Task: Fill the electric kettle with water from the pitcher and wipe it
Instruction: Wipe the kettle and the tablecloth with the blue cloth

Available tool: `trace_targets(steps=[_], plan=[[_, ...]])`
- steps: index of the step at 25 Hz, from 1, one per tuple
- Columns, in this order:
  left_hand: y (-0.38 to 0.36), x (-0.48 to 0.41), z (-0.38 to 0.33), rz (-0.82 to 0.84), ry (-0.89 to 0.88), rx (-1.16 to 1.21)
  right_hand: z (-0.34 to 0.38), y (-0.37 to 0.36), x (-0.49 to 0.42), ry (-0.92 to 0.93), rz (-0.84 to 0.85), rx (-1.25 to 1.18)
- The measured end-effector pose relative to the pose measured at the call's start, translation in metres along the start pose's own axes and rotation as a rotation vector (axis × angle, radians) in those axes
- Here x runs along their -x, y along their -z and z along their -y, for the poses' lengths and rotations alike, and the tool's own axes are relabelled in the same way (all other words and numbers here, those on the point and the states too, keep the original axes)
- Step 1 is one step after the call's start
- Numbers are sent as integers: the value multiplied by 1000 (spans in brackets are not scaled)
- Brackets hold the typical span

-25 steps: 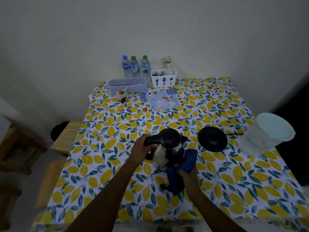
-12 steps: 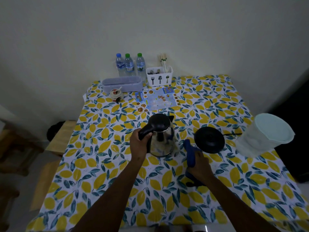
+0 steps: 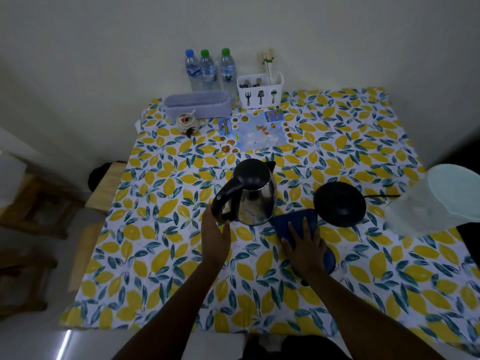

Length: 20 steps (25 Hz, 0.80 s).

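Note:
The steel electric kettle (image 3: 255, 203) with its black lid and handle stands upright on the lemon-print tablecloth (image 3: 161, 211), off its base. My left hand (image 3: 215, 236) is just in front of the handle with fingers loose, touching its lower end at most. My right hand (image 3: 305, 242) lies flat, fingers spread, on the blue cloth (image 3: 292, 220), which is spread on the table right of the kettle. The black round kettle base (image 3: 339, 203) with its cord sits further right. The translucent pitcher (image 3: 426, 206) with a pale blue lid stands at the right edge.
At the back by the wall are three water bottles (image 3: 209, 70), a white cutlery caddy (image 3: 259, 93), a grey lidded box (image 3: 197, 105), a small jar (image 3: 187, 123) and a printed leaflet (image 3: 255, 132). Wooden stools (image 3: 104, 188) stand left of the table.
The kettle has come down from a tilted hold and now stands on the table. My left hand has loosened from the handle. My right hand has laid the blue cloth flat beside it.

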<state>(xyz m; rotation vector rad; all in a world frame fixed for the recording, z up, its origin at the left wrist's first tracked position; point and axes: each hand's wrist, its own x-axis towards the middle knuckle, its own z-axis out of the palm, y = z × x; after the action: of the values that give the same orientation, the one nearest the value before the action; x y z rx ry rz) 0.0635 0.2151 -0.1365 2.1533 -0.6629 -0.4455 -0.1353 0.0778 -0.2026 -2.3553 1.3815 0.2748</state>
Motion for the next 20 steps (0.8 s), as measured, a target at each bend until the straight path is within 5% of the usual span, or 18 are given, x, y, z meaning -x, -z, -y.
trace_targets(steps=[6,13,20], plan=[[-17,65,62,449,3,-502,28,-19,17,197,48,61],[-7,97,86,452,159,-620,75,-44,41,380,127,168],[1,98,83,495,114,-605,14,-43,56,560,126,278]])
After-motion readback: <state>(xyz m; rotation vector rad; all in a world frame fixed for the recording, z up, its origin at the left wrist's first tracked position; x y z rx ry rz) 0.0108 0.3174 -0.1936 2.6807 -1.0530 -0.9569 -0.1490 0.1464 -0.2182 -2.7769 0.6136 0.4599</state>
